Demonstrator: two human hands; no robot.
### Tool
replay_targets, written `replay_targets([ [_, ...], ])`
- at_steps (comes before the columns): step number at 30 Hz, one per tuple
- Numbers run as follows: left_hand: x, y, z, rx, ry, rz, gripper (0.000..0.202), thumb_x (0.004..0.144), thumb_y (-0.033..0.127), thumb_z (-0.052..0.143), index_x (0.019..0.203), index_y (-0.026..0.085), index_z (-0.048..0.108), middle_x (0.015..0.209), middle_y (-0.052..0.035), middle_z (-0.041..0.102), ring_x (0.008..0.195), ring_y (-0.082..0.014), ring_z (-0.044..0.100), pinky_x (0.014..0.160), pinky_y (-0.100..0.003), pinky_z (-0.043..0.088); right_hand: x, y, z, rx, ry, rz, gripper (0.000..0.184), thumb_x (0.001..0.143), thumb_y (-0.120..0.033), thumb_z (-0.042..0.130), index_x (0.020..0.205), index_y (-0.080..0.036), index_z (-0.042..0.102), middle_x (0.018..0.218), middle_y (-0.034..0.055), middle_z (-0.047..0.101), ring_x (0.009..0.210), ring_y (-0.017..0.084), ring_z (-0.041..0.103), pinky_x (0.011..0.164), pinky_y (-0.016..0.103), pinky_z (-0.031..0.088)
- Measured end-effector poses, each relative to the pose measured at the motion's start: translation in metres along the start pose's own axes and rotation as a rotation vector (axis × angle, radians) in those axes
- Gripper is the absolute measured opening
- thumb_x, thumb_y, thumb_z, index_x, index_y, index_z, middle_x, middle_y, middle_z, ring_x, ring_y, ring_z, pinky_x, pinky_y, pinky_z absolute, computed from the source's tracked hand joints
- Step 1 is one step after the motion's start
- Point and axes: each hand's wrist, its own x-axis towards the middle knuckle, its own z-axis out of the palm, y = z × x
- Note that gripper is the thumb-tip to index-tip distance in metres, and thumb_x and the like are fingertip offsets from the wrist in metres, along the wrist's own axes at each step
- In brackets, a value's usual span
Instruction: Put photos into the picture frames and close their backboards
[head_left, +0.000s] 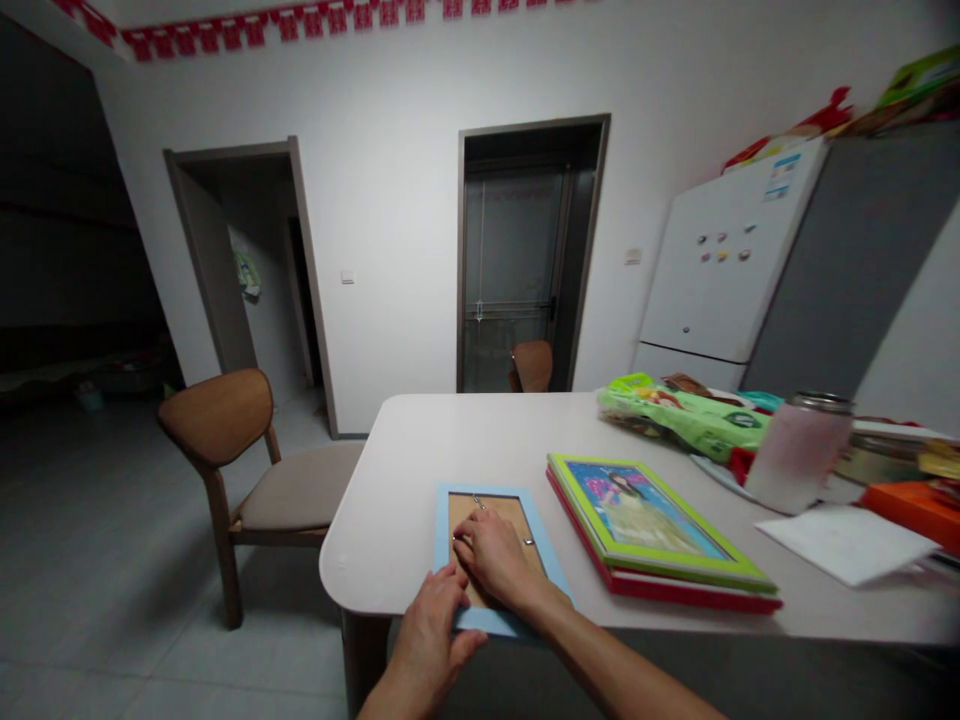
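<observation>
A light-blue picture frame lies face down near the table's front edge, its brown backing board facing up. My left hand holds the frame's lower left corner, thumb along the front edge and fingers on the left side. Over the backing board, my right hand has its fingers bunched at the left inner edge; whatever is under the fingertips is too small to make out. A metal clip shows at the right inner edge, and a metal hanger at the top.
Right of my hands, a green picture frame lies on a red one. Beyond are a pink jar, a green plastic bag, white paper and an orange box. A wooden chair stands left of the white table.
</observation>
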Motion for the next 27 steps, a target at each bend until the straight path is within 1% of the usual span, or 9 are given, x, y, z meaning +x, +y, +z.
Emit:
replay_targets([
  [2,-0.001,0.001,0.0,0.003,0.001,-0.01,0.028,0.062,0.014,0.063,0.088,0.017,0.053,0.108,-0.0083,0.055,0.11,-0.0219,0.041,0.096,-0.039,0.031,0.001,0.003,0.002,-0.003,0.0,-0.005,0.023,0.074,-0.029,0.044,0.077,-0.023,0.065,0.082,0.0052,0.06,0.08,0.017,0.05,0.069,0.025,0.031],
  [5,-0.002,-0.001,0.0,0.01,0.004,-0.021,0.034,0.063,0.016,0.063,0.095,0.017,0.052,0.106,-0.0087,0.056,0.111,-0.0227,0.041,0.096,-0.041,0.03,0.005,0.012,0.005,-0.03,0.029,0.029,0.026,0.076,-0.034,0.041,0.086,-0.023,0.062,0.089,0.0053,0.06,0.087,0.017,0.049,0.074,0.025,0.031],
  [7,-0.002,-0.003,0.001,0.013,0.003,-0.019,0.038,0.063,0.017,0.064,0.099,0.017,0.051,0.105,-0.0085,0.056,0.111,-0.023,0.041,0.096,-0.041,0.03,0.009,0.019,0.007,-0.058,0.055,0.078,0.03,0.077,-0.034,0.038,0.095,-0.021,0.059,0.096,0.0072,0.059,0.091,0.019,0.047,0.077,0.028,0.03],
  [9,-0.002,-0.004,0.001,0.01,0.005,-0.014,0.04,0.063,0.018,0.064,0.101,0.017,0.051,0.104,-0.0084,0.057,0.111,-0.0233,0.041,0.096,-0.042,0.031,0.015,0.025,0.007,-0.077,0.056,0.107,0.031,0.077,-0.031,0.038,0.098,-0.018,0.057,0.101,0.0093,0.057,0.094,0.021,0.046,0.08,0.031,0.029],
  [15,0.0,0.0,-0.002,0.0,0.004,-0.026,0.043,0.061,0.016,0.065,0.102,0.018,0.051,0.105,-0.0087,0.057,0.111,-0.0245,0.042,0.096,-0.042,0.03,0.023,0.03,0.004,-0.066,0.002,0.061,0.028,0.076,-0.027,0.039,0.097,-0.022,0.057,0.102,0.0051,0.059,0.092,0.02,0.048,0.081,0.031,0.029],
  [19,0.0,0.0,-0.002,-0.013,0.005,-0.027,0.043,0.061,0.016,0.065,0.102,0.019,0.051,0.106,-0.0084,0.056,0.111,-0.0235,0.041,0.095,-0.04,0.032,0.02,0.03,0.0,-0.047,-0.003,0.034,0.034,0.073,-0.023,0.041,0.103,-0.02,0.055,0.106,0.0068,0.058,0.096,0.019,0.048,0.084,0.03,0.029],
  [22,-0.001,-0.001,-0.001,-0.017,-0.002,-0.041,0.041,0.061,0.016,0.065,0.099,0.019,0.052,0.106,-0.0086,0.056,0.112,-0.0235,0.04,0.095,-0.039,0.031,0.012,0.04,-0.008,-0.032,-0.012,0.005,0.038,0.071,-0.019,0.04,0.107,-0.018,0.053,0.114,0.0083,0.053,0.102,0.018,0.045,0.086,0.028,0.029],
  [24,-0.001,-0.001,-0.002,-0.029,-0.006,-0.039,0.041,0.061,0.016,0.065,0.099,0.019,0.052,0.104,-0.0083,0.057,0.112,-0.0236,0.04,0.096,-0.04,0.03,0.005,0.052,-0.016,-0.019,-0.059,-0.012,0.04,0.068,-0.015,0.039,0.105,-0.018,0.055,0.112,0.0082,0.054,0.101,0.017,0.047,0.084,0.027,0.031],
  [27,-0.001,0.0,-0.003,-0.063,-0.003,-0.019,0.039,0.063,0.018,0.064,0.099,0.018,0.051,0.104,-0.0087,0.057,0.111,-0.0233,0.041,0.095,-0.04,0.031,-0.005,0.07,-0.027,0.001,-0.167,-0.045,0.037,0.061,-0.01,0.042,0.09,-0.02,0.062,0.098,0.0057,0.061,0.089,0.016,0.052,0.078,0.024,0.034],
])
